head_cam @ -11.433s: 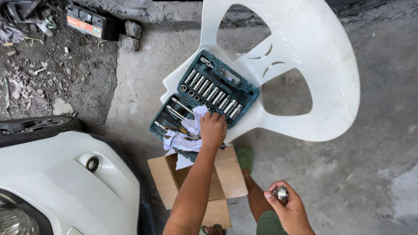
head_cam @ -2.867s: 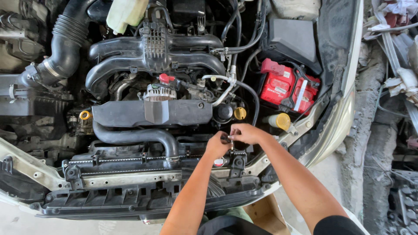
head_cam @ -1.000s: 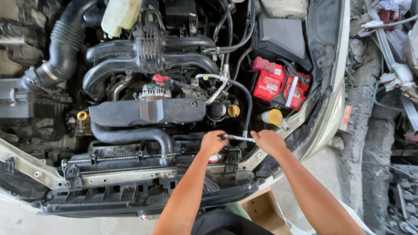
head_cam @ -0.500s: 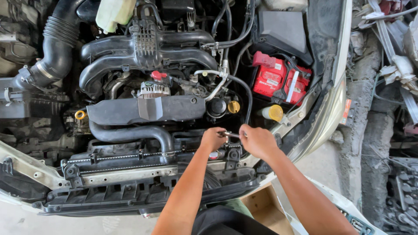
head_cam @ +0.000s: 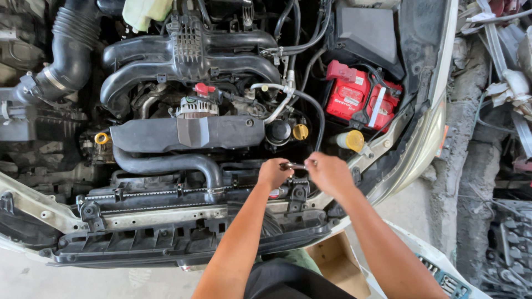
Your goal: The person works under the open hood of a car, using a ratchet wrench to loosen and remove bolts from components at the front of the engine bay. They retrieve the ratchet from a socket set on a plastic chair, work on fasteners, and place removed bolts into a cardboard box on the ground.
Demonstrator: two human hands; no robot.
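I lean over an open car engine bay. A metal ratchet wrench [head_cam: 293,165] lies level just above the black radiator support [head_cam: 166,194], near its right end. My left hand [head_cam: 273,173] is closed over the wrench's head. My right hand [head_cam: 330,173] grips the handle end, close to the left hand. A black radiator hose [head_cam: 172,164] curves down to the left of my hands.
A red battery [head_cam: 360,102] sits at the right of the bay, with a yellow cap [head_cam: 353,140] and an oil filler cap [head_cam: 300,132] just beyond my hands. A cardboard box [head_cam: 338,266] lies on the floor by my legs. Scrap metal [head_cam: 499,83] is piled along the right.
Earlier I was at a socket set on a white chair. In the last second my right hand swung the wrench handle from the right in toward my left hand.
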